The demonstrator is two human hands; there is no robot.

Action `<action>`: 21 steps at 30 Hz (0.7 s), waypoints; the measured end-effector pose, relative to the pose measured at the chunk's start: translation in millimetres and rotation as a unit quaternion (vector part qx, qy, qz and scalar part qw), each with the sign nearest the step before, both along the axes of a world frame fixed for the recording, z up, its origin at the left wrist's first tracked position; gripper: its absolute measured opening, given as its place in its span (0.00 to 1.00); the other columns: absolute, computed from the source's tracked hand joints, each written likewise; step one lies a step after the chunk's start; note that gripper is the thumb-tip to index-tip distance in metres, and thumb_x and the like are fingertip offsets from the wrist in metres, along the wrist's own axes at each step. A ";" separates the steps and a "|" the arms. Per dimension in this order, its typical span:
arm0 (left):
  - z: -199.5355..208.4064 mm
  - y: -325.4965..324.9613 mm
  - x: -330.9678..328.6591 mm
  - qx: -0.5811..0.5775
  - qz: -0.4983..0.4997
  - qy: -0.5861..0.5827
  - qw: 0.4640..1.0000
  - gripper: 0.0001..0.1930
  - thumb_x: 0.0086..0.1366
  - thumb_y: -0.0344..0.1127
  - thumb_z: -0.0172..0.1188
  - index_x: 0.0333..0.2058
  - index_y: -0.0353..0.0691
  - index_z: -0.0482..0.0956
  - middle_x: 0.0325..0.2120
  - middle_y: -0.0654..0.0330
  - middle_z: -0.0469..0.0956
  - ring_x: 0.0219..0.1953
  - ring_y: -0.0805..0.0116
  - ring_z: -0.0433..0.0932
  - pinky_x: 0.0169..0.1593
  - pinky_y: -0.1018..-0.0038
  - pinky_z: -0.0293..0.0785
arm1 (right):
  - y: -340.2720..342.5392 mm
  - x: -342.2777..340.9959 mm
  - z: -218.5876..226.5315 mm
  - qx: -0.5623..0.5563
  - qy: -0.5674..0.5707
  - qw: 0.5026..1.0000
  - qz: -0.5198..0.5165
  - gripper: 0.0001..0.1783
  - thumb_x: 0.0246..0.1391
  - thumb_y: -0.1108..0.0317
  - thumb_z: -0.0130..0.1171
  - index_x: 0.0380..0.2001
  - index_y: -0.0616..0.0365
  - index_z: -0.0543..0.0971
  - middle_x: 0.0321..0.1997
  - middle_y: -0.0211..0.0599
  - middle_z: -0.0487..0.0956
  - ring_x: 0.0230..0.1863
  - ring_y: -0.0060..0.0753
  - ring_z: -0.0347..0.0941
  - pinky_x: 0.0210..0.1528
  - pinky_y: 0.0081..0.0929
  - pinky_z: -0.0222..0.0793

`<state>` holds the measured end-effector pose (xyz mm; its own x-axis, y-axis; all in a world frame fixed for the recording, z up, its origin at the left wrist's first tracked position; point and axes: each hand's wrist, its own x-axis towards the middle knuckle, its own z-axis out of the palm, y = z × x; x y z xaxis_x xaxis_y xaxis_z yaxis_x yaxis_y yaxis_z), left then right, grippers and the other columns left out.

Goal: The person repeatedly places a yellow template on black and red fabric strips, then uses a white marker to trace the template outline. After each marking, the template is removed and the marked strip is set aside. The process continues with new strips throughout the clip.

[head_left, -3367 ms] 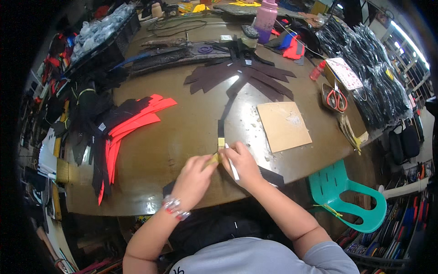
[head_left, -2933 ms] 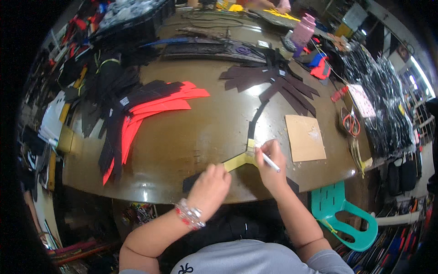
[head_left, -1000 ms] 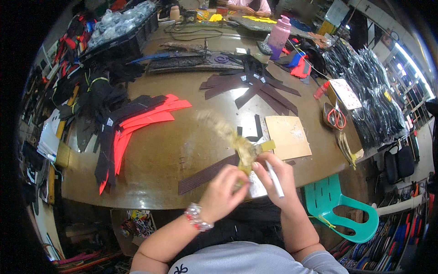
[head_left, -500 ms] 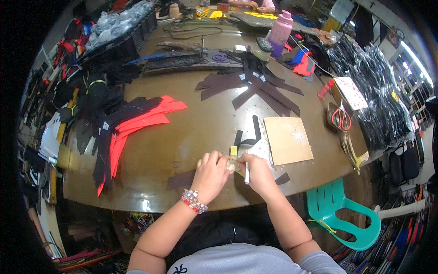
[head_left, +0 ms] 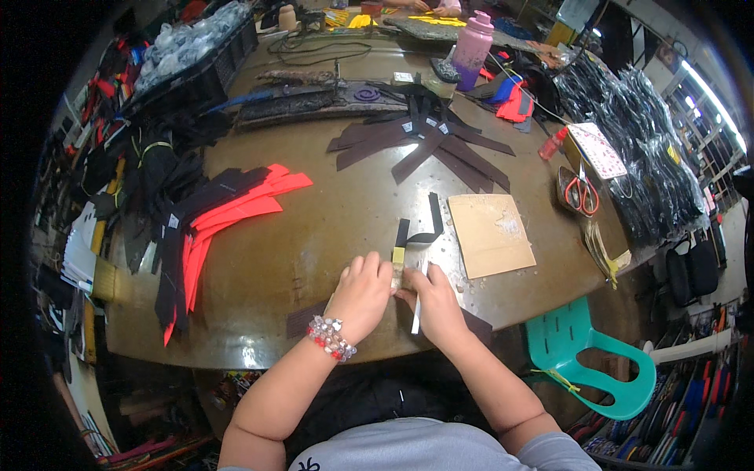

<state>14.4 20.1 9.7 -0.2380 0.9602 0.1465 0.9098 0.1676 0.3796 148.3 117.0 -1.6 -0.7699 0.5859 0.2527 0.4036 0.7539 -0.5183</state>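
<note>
My left hand [head_left: 360,292], with a beaded bracelet at the wrist, is closed at the near edge of the table. Its fingertips grip a small pale block [head_left: 397,276]. My right hand [head_left: 437,304] is closed round a slim white pen-like stick [head_left: 417,308], its thumb by the block. Just beyond the block lies a small yellow piece [head_left: 398,255], and a black strap [head_left: 425,238] runs from there in a bend. A dark brown fabric strip [head_left: 302,322] lies partly hidden under my hands.
Right of the strap lies a tan board [head_left: 491,235]. Red-handled scissors [head_left: 582,195] sit in a holder farther right. Brown strips [head_left: 428,145] fan out ahead; red and black strips [head_left: 212,228] lie left. A pink-purple bottle [head_left: 473,51] stands behind. A green chair [head_left: 601,369] is near right.
The white stick now slants toward me, with more of it showing below my right hand. Both hands stay close together at the block. The whole view has shifted slightly.
</note>
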 end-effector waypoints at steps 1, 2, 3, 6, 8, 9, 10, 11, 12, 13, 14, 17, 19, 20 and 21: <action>2.1 1.5 -0.8 -0.012 0.003 0.018 1.000 0.11 0.58 0.32 0.60 0.39 0.38 0.75 0.39 0.54 0.71 0.43 0.54 0.71 0.47 0.59 0.70 | -0.3 0.5 -2.1 0.034 0.038 0.998 0.020 0.19 0.46 0.68 0.68 0.43 0.58 0.79 0.33 0.48 0.70 0.36 0.52 0.71 0.38 0.41 0.69; 3.8 4.0 -4.1 -0.023 -0.004 0.027 0.999 0.08 0.59 0.32 0.58 0.37 0.39 0.76 0.38 0.55 0.71 0.43 0.55 0.71 0.46 0.58 0.70 | 0.4 1.4 -3.6 0.045 0.040 0.997 0.039 0.20 0.46 0.67 0.68 0.44 0.58 0.79 0.33 0.48 0.69 0.35 0.51 0.71 0.38 0.41 0.70; 4.9 6.4 -7.5 -0.046 -0.004 0.037 0.998 0.06 0.59 0.32 0.56 0.35 0.39 0.77 0.37 0.55 0.72 0.42 0.56 0.72 0.45 0.57 0.70 | 0.9 2.6 -4.0 0.056 0.042 0.996 0.057 0.20 0.47 0.67 0.67 0.45 0.58 0.78 0.32 0.47 0.69 0.35 0.51 0.71 0.37 0.40 0.70; 1.5 25.4 -20.8 0.097 0.052 0.000 0.994 0.06 0.55 0.34 0.63 0.30 0.42 0.76 0.48 0.53 0.69 0.56 0.53 0.66 0.60 0.50 0.60 | 5.5 5.9 0.6 0.025 -0.032 0.995 0.091 0.21 0.50 0.68 0.63 0.48 0.60 0.75 0.37 0.47 0.68 0.40 0.52 0.70 0.44 0.43 0.69; -7.0 35.1 -25.3 0.157 0.067 -0.057 0.984 0.09 0.52 0.35 0.67 0.28 0.43 0.76 0.57 0.52 0.63 0.68 0.48 0.53 0.69 0.43 0.43 | 14.2 5.5 6.9 0.012 -0.042 0.990 0.133 0.17 0.54 0.66 0.61 0.46 0.60 0.74 0.36 0.46 0.69 0.39 0.49 0.71 0.43 0.41 0.70; -12.1 37.9 -26.5 0.149 0.085 -0.069 0.983 0.09 0.52 0.36 0.67 0.28 0.44 0.75 0.58 0.52 0.62 0.68 0.46 0.52 0.69 0.42 0.42 | 19.4 3.6 9.8 0.012 -0.045 0.987 0.156 0.16 0.56 0.65 0.60 0.44 0.60 0.73 0.35 0.46 0.69 0.38 0.48 0.71 0.43 0.41 0.70; -17.0 39.5 -27.5 0.146 0.092 -0.085 0.981 0.09 0.52 0.36 0.67 0.27 0.44 0.75 0.59 0.52 0.62 0.68 0.45 0.50 0.68 0.40 0.41 | 27.1 1.1 12.5 -0.096 -0.024 0.988 0.121 0.14 0.58 0.63 0.58 0.42 0.60 0.72 0.34 0.44 0.70 0.36 0.44 0.71 0.41 0.38 0.70; -21.6 40.0 -27.8 0.109 0.108 -0.106 0.982 0.09 0.53 0.37 0.68 0.27 0.45 0.75 0.59 0.52 0.61 0.69 0.44 0.49 0.68 0.39 0.41 | 35.8 -3.5 14.2 -0.205 -0.011 0.974 0.091 0.12 0.60 0.62 0.56 0.40 0.59 0.72 0.33 0.42 0.70 0.34 0.40 0.72 0.39 0.36 0.70; -25.5 40.5 -27.8 0.137 0.100 -0.101 0.980 0.09 0.52 0.38 0.68 0.28 0.46 0.76 0.61 0.53 0.59 0.69 0.44 0.47 0.68 0.39 0.39 | 46.2 -7.7 14.9 -0.323 -0.001 0.944 0.070 0.11 0.63 0.61 0.54 0.38 0.58 0.71 0.31 0.40 0.71 0.32 0.36 0.72 0.37 0.33 0.70; -28.4 39.9 -27.8 0.130 0.103 -0.103 0.981 0.09 0.52 0.39 0.68 0.29 0.47 0.78 0.62 0.54 0.57 0.70 0.44 0.46 0.68 0.39 0.38 | 58.9 -11.0 15.4 -0.444 0.030 0.895 0.029 0.14 0.66 0.56 0.49 0.33 0.56 0.69 0.28 0.33 0.73 0.28 0.22 0.70 0.31 0.23 0.67; -30.3 39.7 -27.7 0.137 0.107 -0.098 0.980 0.09 0.52 0.39 0.69 0.31 0.48 0.79 0.64 0.55 0.55 0.71 0.43 0.44 0.68 0.39 0.37 | 68.0 -18.5 12.0 -0.422 0.070 0.903 0.038 0.14 0.64 0.58 0.52 0.32 0.57 0.70 0.27 0.30 0.74 0.27 0.19 0.69 0.29 0.20 0.66; -31.1 39.8 -28.4 0.156 0.096 -0.101 0.978 0.11 0.51 0.40 0.69 0.36 0.54 0.84 0.66 0.55 0.52 0.71 0.43 0.43 0.68 0.39 0.37 | 81.6 -29.7 -5.7 -0.355 0.147 0.920 0.074 0.12 0.57 0.63 0.60 0.27 0.59 0.71 0.24 0.29 0.75 0.26 0.15 0.69 0.27 0.18 0.64; -30.0 40.5 -28.6 0.128 0.106 -0.091 0.982 0.13 0.51 0.40 0.69 0.39 0.56 0.85 0.67 0.55 0.50 0.71 0.43 0.42 0.68 0.39 0.37 | 84.3 -31.1 -17.9 -0.339 0.167 0.922 0.083 0.11 0.52 0.67 0.63 0.25 0.59 0.71 0.23 0.29 0.75 0.26 0.15 0.69 0.26 0.18 0.63; -29.6 40.5 -28.6 0.119 0.108 -0.089 0.983 0.15 0.51 0.40 0.69 0.40 0.58 0.85 0.68 0.55 0.49 0.71 0.43 0.41 0.68 0.39 0.37 | 84.8 -29.8 -22.3 -0.343 0.169 0.921 0.079 0.11 0.50 0.68 0.64 0.24 0.59 0.71 0.23 0.28 0.75 0.25 0.15 0.68 0.26 0.18 0.63; -29.4 40.7 -28.4 0.119 0.110 -0.087 0.983 0.14 0.51 0.41 0.69 0.40 0.58 0.85 0.68 0.55 0.49 0.71 0.43 0.41 0.68 0.39 0.38 | 84.8 -28.5 -25.5 -0.344 0.174 0.920 0.074 0.11 0.48 0.70 0.65 0.23 0.59 0.72 0.22 0.28 0.75 0.25 0.15 0.68 0.26 0.18 0.63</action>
